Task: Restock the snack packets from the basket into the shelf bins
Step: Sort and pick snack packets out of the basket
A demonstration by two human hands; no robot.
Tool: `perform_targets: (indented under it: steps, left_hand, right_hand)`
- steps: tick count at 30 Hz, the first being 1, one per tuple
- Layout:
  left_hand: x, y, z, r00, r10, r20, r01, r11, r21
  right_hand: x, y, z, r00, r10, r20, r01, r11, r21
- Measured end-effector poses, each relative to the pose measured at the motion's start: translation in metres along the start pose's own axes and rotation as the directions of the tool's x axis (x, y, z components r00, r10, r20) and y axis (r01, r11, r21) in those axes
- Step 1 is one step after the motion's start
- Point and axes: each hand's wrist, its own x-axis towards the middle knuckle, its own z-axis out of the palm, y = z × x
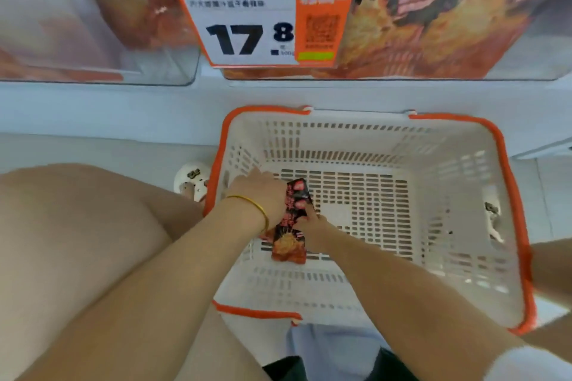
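Observation:
A white slotted basket [458, 170] with an orange rim sits on the floor below the shelf. Inside it, near the left wall, lies a stack of black and red snack packets [289, 237]. My left hand [263, 193], with a gold bangle at the wrist, grips the stack's left side. My right hand [311, 226] holds its right edge, fingers pressed on the packets. Above, a clear shelf bin [464, 25] holds matching black and orange packets. How many packets are in the stack is hidden by my hands.
A second clear bin [93, 40] with reddish packets stands at upper left. A price tag reading 17.8 [250, 28] hangs between the bins. My bare knee [77, 241] fills the left, and a white sandal [192, 179] sits beside the basket.

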Motion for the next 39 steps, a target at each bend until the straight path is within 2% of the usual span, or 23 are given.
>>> perform_targets:
  steps: [4,5,8,11,15,17,21,25,27,29,30,32,33,34,35,36,37,39]
  left_hand:
    - [0.003,-0.005,0.005,1.000,-0.002,0.026,0.002,1.000,0.015]
    - [0.004,-0.005,0.006,0.999,-0.003,0.039,0.002,1.000,0.017]
    - [0.006,-0.003,0.008,0.997,0.020,0.076,-0.019,1.000,-0.004]
    - [0.008,0.001,0.008,0.995,0.058,0.079,-0.052,0.996,-0.075]
    - [0.000,0.014,-0.006,0.982,0.139,0.131,-0.109,0.971,-0.213]
    - [-0.012,0.025,-0.018,0.973,0.202,0.112,-0.162,0.942,-0.295]
    - [-0.039,0.049,-0.056,0.964,0.217,-0.157,-0.265,0.850,-0.455]
    - [-0.076,0.071,-0.109,0.886,0.225,-0.405,-0.415,0.774,-0.479]
    - [-0.097,0.082,-0.139,0.821,0.244,-0.516,-0.509,0.723,-0.468]
    - [-0.116,0.091,-0.171,0.732,0.239,-0.638,-0.592,0.687,-0.421]
    - [-0.125,0.095,-0.185,0.681,0.225,-0.697,-0.630,0.666,-0.400]
    - [-0.136,0.099,-0.210,0.571,0.125,-0.812,-0.712,0.567,-0.413]
    - [-0.139,0.100,-0.224,0.494,0.042,-0.869,-0.750,0.526,-0.401]
    - [-0.138,0.098,-0.231,0.417,-0.028,-0.908,-0.764,0.529,-0.368]
    - [-0.134,0.096,-0.238,0.350,-0.059,-0.935,-0.746,0.586,-0.317]
    - [-0.129,0.094,-0.245,0.319,-0.051,-0.946,-0.697,0.664,-0.271]
    - [-0.120,0.091,-0.250,0.333,-0.021,-0.943,-0.629,0.740,-0.239]
    - [-0.100,0.087,-0.258,0.419,0.062,-0.906,-0.482,0.861,-0.164]
  right_hand:
    - [0.012,-0.001,0.004,0.999,0.040,0.024,-0.039,0.998,-0.053]
    - [0.009,0.001,0.001,0.999,0.041,0.012,-0.041,0.999,-0.013]
    - [-0.009,0.005,-0.017,0.998,-0.057,-0.038,0.064,0.978,0.198]
    - [-0.040,0.013,-0.039,0.978,-0.186,-0.090,0.206,0.914,0.350]
    - [-0.106,0.036,-0.086,0.949,-0.286,-0.135,0.316,0.872,0.374]
    - [-0.143,0.051,-0.113,0.947,-0.264,-0.184,0.319,0.847,0.425]
    - [-0.218,0.070,-0.148,0.909,-0.164,-0.382,0.352,0.794,0.496]
    - [-0.286,0.073,-0.169,0.817,-0.041,-0.575,0.421,0.724,0.547]
    - [-0.317,0.069,-0.188,0.785,-0.005,-0.619,0.384,0.788,0.481]
    - [-0.351,0.065,-0.212,0.751,-0.008,-0.661,0.308,0.889,0.339]
    - [-0.370,0.063,-0.225,0.719,0.007,-0.695,0.284,0.910,0.303]
    - [-0.404,0.062,-0.247,0.591,0.070,-0.804,0.278,0.917,0.284]
    - [-0.418,0.066,-0.259,0.497,0.111,-0.860,0.283,0.917,0.282]
    - [-0.425,0.068,-0.268,0.398,0.152,-0.905,0.292,0.914,0.282]
    - [-0.429,0.071,-0.278,0.289,0.193,-0.938,0.297,0.913,0.280]
    - [-0.430,0.075,-0.289,0.186,0.233,-0.954,0.296,0.913,0.281]
    - [-0.427,0.078,-0.300,0.100,0.269,-0.958,0.278,0.917,0.286]
    - [-0.414,0.081,-0.320,-0.013,0.295,-0.955,0.119,0.949,0.291]
